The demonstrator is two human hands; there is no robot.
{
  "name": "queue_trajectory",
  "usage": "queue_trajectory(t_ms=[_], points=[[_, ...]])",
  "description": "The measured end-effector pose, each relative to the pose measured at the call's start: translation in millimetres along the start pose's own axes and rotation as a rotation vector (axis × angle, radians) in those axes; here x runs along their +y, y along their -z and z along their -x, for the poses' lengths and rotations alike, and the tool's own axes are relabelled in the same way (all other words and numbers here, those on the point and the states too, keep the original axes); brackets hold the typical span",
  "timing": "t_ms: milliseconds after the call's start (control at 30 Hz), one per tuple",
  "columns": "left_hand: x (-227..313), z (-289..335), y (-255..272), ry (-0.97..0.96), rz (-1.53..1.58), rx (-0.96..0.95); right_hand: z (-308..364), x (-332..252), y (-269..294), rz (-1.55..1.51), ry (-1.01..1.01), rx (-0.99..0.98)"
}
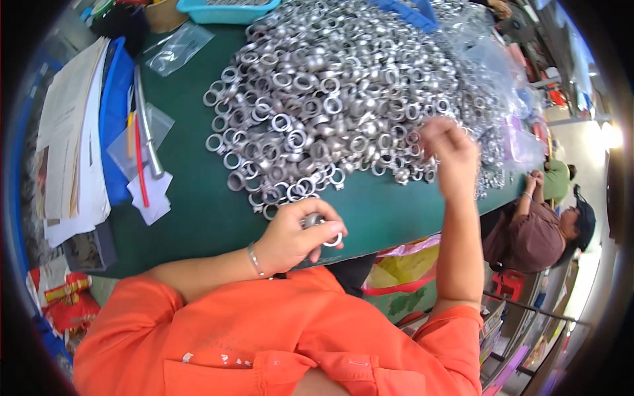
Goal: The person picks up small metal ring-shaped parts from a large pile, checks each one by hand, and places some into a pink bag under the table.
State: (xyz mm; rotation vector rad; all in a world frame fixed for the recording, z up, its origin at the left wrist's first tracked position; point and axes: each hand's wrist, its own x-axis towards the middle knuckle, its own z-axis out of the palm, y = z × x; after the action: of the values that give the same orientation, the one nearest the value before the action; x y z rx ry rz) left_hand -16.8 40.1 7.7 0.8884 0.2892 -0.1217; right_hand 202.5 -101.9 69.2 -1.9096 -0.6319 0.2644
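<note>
A large heap of silver-grey metal rings [317,99] covers the far half of the green table [191,191]. Close to the front edge, my left hand [297,231] is curled around a few metal rings [335,240]; one pokes out by the fingertips and a rounded grey piece shows inside the curled fingers. Over the right front border of the heap is my right hand [452,155], smeared by motion. Its fingers are bent toward the rings, but whether they grip one cannot be made out.
To the left lie stacked papers [69,132], a blue tray [115,125], a metal rod [148,125] and a red pen [141,162]. A light-blue basin [228,12] stands at the back. Clear plastic bags [489,66] lie on the right; beyond sits another person [531,231].
</note>
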Motion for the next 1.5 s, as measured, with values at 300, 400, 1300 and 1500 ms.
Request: queue_trajectory(t_ms=[300, 400, 1300, 1500], points=[[-3, -1, 3, 0.057, -0.014, 0.027, 63, 29, -101, 0.493, 0.229, 0.067], [-5, -2, 3, 0.047, -0.016, 0.018, 66, 40, -104, 0.475, 0.251, 0.089], [-9, -1, -1, -0.057, -0.114, 0.080, 110, 20, -72, -0.176, 0.252, -0.239], [-9, -1, 0, -0.074, -0.141, 0.071, 110, 20, -72, -0.111, 0.332, -0.219]])
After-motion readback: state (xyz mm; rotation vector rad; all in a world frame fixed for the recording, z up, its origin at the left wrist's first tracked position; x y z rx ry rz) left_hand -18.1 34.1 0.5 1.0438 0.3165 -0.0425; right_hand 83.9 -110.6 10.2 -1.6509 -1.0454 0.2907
